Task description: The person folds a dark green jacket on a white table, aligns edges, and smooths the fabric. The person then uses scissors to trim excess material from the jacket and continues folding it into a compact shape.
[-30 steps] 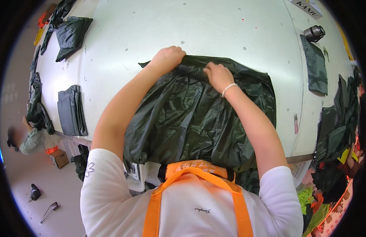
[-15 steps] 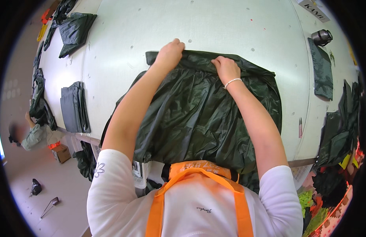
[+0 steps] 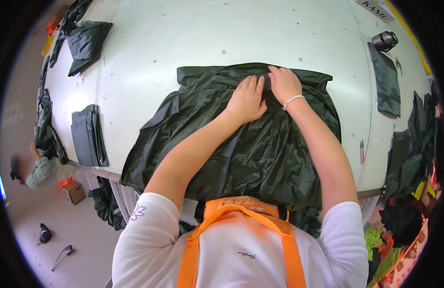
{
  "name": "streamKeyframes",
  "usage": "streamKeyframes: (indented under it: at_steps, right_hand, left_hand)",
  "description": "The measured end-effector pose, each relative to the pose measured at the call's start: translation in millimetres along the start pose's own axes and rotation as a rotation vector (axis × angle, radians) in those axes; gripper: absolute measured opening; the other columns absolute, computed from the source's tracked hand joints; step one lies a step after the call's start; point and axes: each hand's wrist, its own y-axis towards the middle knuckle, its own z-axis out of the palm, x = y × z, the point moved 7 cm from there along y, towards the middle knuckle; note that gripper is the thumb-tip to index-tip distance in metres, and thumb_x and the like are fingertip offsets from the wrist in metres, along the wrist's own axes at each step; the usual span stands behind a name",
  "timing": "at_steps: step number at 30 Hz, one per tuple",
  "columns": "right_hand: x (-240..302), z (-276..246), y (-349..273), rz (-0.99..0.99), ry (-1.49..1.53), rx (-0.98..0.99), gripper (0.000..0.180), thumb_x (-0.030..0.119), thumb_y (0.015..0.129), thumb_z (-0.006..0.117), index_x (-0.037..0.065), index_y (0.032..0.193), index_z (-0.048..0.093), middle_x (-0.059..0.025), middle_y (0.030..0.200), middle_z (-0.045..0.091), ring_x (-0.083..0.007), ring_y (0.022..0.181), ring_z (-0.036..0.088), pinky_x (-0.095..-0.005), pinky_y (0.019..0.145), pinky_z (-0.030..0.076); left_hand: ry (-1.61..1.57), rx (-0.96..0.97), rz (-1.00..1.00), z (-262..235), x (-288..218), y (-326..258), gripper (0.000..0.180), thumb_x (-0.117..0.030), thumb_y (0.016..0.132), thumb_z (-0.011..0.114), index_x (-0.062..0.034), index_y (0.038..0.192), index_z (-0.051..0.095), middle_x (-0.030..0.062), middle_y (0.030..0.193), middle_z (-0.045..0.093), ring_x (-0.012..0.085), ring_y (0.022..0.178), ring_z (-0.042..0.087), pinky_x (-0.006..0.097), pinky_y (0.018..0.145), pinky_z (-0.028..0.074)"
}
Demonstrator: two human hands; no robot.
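Note:
A shiny dark green garment (image 3: 222, 144) lies spread in front of me, its lower part draping over the table's near edge against my body. Along its far side runs a smooth band, and below that the fabric falls in gathers. My left hand (image 3: 248, 98) rests flat on the fabric just under the band, fingers stretched toward the far edge. Close beside it, my right hand (image 3: 285, 86) lies on the band with its fingers extended, the tips near the far edge. Nothing shows gripped in either hand.
Folded dark green pieces lie on the pale table (image 3: 183, 29): a stack (image 3: 89, 137) at left, one piece (image 3: 386, 81) at right under a metal flask (image 3: 385, 42). A small pink tool (image 3: 361, 152) sits at right. Another person (image 3: 37, 170) is at far left.
My left hand has moved right and nearer, from the far edge to the middle beside my right hand. The band, earlier bunched and folded, now lies flatter. My right hand has shifted slightly.

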Motion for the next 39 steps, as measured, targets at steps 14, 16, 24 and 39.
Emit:
streamKeyframes:
  at_steps: [14,16,24,39]
  right_hand:
    - [-78.5,-41.1,-39.5,-0.012,-0.015,-0.078,0.027,0.008,0.073,0.070,0.010,0.099,0.065,-0.0049,0.102,0.059,-0.0250,0.099,0.053,-0.0379,0.085,0.043]
    - [-92.2,-30.0,-41.1,0.010,0.019,-0.049,0.022,0.009,0.074,0.069,0.010,0.095,0.065,-0.0031,0.100,0.059,-0.0230,0.099,0.053,-0.0373,0.086,0.041]
    - [-84.5,-57.4,-43.1,-0.028,0.407,-0.217,0.021,0.002,0.073,0.067,0.007,0.088,0.054,-0.0054,0.081,0.062,-0.0244,0.081,0.059,-0.0363,0.077,0.042]
    - [-84.7,-59.8,-49.3,0.075,0.624,-0.213,0.012,0.008,0.073,0.072,0.005,0.082,0.065,-0.0075,0.082,0.065,-0.0241,0.077,0.060,-0.0335,0.070,0.048]
  left_hand:
    - [-0.150,-0.109,-0.015,35.2,-43.5,43.5,0.035,-0.019,0.082,0.058,-0.0067,0.115,0.056,0.0163,0.112,0.052,0.0331,0.105,0.048,0.043,0.089,0.040]
    - [-0.132,-0.109,0.005,36.3,-45.7,41.8,0.035,-0.019,0.083,0.057,-0.0097,0.118,0.055,0.0161,0.112,0.052,0.0333,0.106,0.048,0.045,0.089,0.040]
    - [-0.421,-0.163,-0.324,41.5,-38.7,65.3,0.029,-0.036,0.074,0.071,-0.0100,0.084,0.064,0.0060,0.097,0.057,0.0269,0.099,0.049,0.041,0.085,0.037]
    - [-0.591,-0.085,-0.389,62.8,-20.7,67.7,0.021,-0.027,0.083,0.065,-0.0059,0.083,0.067,0.0085,0.084,0.060,0.0265,0.088,0.055,0.037,0.080,0.040]
